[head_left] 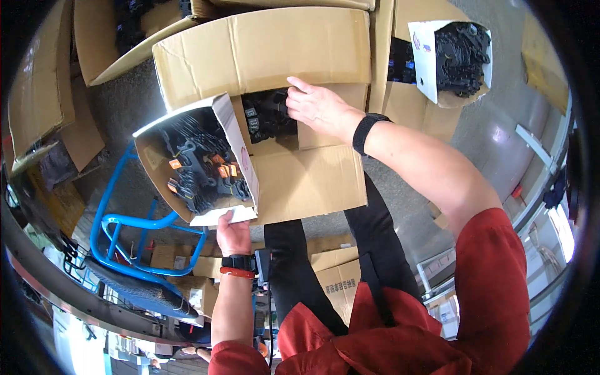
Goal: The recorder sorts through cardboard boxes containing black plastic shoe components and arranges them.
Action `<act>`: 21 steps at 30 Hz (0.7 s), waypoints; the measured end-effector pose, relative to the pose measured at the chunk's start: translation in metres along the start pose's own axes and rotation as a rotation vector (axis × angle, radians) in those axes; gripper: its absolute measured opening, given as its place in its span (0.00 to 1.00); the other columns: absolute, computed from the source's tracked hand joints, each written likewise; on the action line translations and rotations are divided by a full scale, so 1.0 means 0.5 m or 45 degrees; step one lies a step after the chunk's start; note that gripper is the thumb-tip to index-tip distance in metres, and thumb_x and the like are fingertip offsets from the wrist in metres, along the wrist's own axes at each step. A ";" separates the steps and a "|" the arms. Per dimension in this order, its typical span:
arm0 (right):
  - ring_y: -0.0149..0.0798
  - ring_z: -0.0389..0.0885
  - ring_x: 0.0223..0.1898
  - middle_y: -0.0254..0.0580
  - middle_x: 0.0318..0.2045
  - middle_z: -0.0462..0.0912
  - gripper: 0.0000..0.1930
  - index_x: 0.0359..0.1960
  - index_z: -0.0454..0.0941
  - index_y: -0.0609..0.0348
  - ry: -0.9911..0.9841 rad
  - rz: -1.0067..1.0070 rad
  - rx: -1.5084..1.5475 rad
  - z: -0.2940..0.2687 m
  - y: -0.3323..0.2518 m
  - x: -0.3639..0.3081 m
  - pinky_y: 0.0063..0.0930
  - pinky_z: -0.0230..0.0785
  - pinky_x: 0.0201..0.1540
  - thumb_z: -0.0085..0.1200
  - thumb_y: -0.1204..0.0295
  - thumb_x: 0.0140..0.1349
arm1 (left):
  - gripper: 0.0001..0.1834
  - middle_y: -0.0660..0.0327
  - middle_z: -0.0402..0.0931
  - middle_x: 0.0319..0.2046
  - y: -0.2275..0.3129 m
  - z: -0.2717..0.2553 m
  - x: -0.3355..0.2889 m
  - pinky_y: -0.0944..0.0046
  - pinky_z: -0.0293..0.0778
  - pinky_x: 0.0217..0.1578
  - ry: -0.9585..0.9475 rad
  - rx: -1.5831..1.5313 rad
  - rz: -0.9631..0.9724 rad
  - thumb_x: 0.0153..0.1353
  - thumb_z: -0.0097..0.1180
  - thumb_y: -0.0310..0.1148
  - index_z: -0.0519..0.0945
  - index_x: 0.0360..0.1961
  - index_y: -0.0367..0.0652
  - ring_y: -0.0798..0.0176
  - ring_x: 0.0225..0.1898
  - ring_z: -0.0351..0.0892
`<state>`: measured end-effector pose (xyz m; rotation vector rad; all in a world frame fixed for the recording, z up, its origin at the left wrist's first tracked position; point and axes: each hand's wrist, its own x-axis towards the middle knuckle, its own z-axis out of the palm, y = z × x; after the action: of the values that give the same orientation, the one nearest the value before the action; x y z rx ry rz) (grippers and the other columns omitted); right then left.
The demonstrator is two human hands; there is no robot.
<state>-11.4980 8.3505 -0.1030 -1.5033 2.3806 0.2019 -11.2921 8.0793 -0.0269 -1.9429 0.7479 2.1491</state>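
My left hand (232, 236) grips the lower edge of a white box (235, 147), thumb up on its rim. Inside that tilted box lie several dark wrenches (199, 164), some bearing small orange tags. Below and to the right of it stands a large brown carton (312, 184) with its flaps spread. Over the carton's opening, my right hand (319, 111) reaches in from the right, fingers apart and nothing visible in them. Just left of its fingertips, dark metal pieces (269, 115) with pale tags show in the carton. Part of that opening is hidden by the hand and the white box.
Another white box (423, 62) full of dark wrenches sits at the upper right on brown cardboard. More open cartons (134, 56) stand at the far left. A blue tubular frame (140, 222) with a dark seat is left of my legs.
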 end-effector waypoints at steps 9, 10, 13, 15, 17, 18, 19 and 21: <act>0.32 0.71 0.36 0.28 0.18 0.71 0.19 0.42 0.75 0.56 -0.226 -0.008 0.085 -0.193 0.044 -0.044 0.39 0.36 0.70 0.53 0.61 0.50 | 0.12 0.58 0.75 0.37 -0.008 -0.073 -0.045 0.55 0.72 0.45 0.035 -0.107 0.049 0.52 0.51 0.24 0.70 0.39 0.39 0.57 0.41 0.76; 0.33 0.72 0.34 0.28 0.16 0.70 0.18 0.46 0.74 0.57 -0.123 0.013 0.004 -0.190 0.049 -0.060 0.40 0.36 0.69 0.48 0.66 0.53 | 0.12 0.58 0.75 0.37 -0.016 -0.080 -0.046 0.55 0.72 0.45 0.033 -0.133 0.044 0.52 0.51 0.24 0.70 0.39 0.39 0.57 0.41 0.76; 0.36 0.75 0.36 0.31 0.18 0.75 0.29 0.61 0.58 0.61 -0.361 0.076 -0.224 -0.210 0.052 -0.065 0.38 0.35 0.69 0.45 0.69 0.54 | 0.14 0.59 0.74 0.38 -0.029 -0.100 -0.063 0.56 0.72 0.45 0.048 -0.154 0.092 0.50 0.51 0.21 0.71 0.40 0.40 0.58 0.41 0.75; 0.39 0.78 0.40 0.36 0.22 0.80 0.39 0.66 0.47 0.61 -0.687 0.197 -0.056 -0.266 0.072 -0.051 0.36 0.32 0.68 0.51 0.67 0.53 | 0.12 0.60 0.75 0.36 -0.047 -0.116 -0.070 0.56 0.72 0.45 0.028 -0.174 0.102 0.51 0.52 0.23 0.71 0.39 0.41 0.59 0.40 0.75; 0.40 0.79 0.36 0.37 0.21 0.79 0.41 0.65 0.46 0.63 -0.590 0.182 -0.147 -0.280 0.079 -0.063 0.38 0.31 0.68 0.53 0.67 0.51 | 0.13 0.60 0.76 0.37 -0.060 -0.115 -0.091 0.56 0.72 0.45 -0.030 -0.158 0.162 0.51 0.53 0.24 0.72 0.39 0.42 0.59 0.41 0.76; 0.40 0.79 0.35 0.37 0.21 0.80 0.40 0.65 0.47 0.64 -0.587 0.196 -0.175 -0.272 0.076 -0.066 0.39 0.31 0.68 0.51 0.69 0.51 | 0.13 0.60 0.76 0.37 -0.069 -0.122 -0.091 0.56 0.72 0.45 -0.036 -0.177 0.155 0.51 0.53 0.24 0.72 0.39 0.42 0.59 0.41 0.76; 0.40 0.79 0.35 0.37 0.21 0.80 0.40 0.65 0.47 0.64 -0.592 0.189 -0.195 -0.271 0.074 -0.070 0.39 0.31 0.68 0.51 0.69 0.51 | 0.14 0.60 0.74 0.36 -0.081 -0.131 -0.093 0.55 0.72 0.44 0.032 -0.197 0.159 0.50 0.53 0.23 0.71 0.40 0.42 0.59 0.40 0.76; 0.39 0.79 0.34 0.39 0.21 0.80 0.38 0.64 0.48 0.67 -0.670 0.224 -0.205 -0.267 0.074 -0.082 0.41 0.30 0.69 0.48 0.72 0.50 | 0.14 0.61 0.73 0.36 -0.093 -0.128 -0.101 0.55 0.74 0.41 0.111 -0.225 0.139 0.50 0.52 0.21 0.70 0.40 0.42 0.58 0.39 0.75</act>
<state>-11.5402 8.3637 0.0345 -1.1201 2.0941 0.7467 -11.2078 8.1013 0.0072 -2.1425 0.7155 2.2763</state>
